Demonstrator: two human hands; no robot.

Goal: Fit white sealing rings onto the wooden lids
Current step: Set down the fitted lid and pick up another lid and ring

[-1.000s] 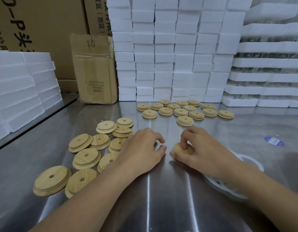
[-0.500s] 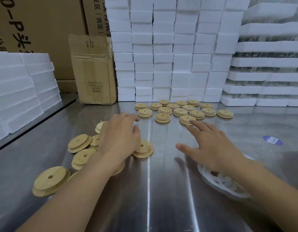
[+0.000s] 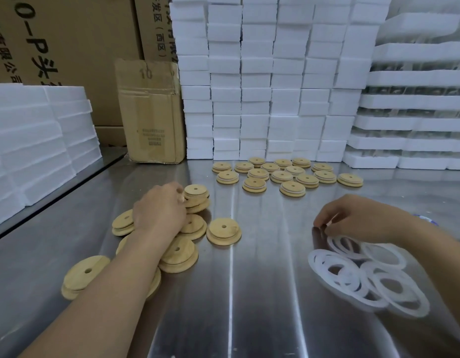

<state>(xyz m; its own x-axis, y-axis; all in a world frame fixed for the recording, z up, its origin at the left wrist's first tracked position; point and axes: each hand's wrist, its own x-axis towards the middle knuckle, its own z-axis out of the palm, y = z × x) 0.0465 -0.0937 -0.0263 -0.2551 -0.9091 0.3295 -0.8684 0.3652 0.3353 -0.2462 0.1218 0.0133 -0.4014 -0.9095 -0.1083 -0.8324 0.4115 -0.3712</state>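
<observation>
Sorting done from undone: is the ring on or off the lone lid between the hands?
Off, it seems: lone lid shows bare wood, no white band like the far lids.

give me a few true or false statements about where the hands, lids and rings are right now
1. The left hand is over the loose wooden lids. True.
2. The white rings lie left of those lids. False: they lie to the right, on the steel table.
3. The lids at the back already have a white band round them. True.
4. The right hand holds a wooden lid. False: it pinches one of the white rings at the edge of their pile.
</observation>
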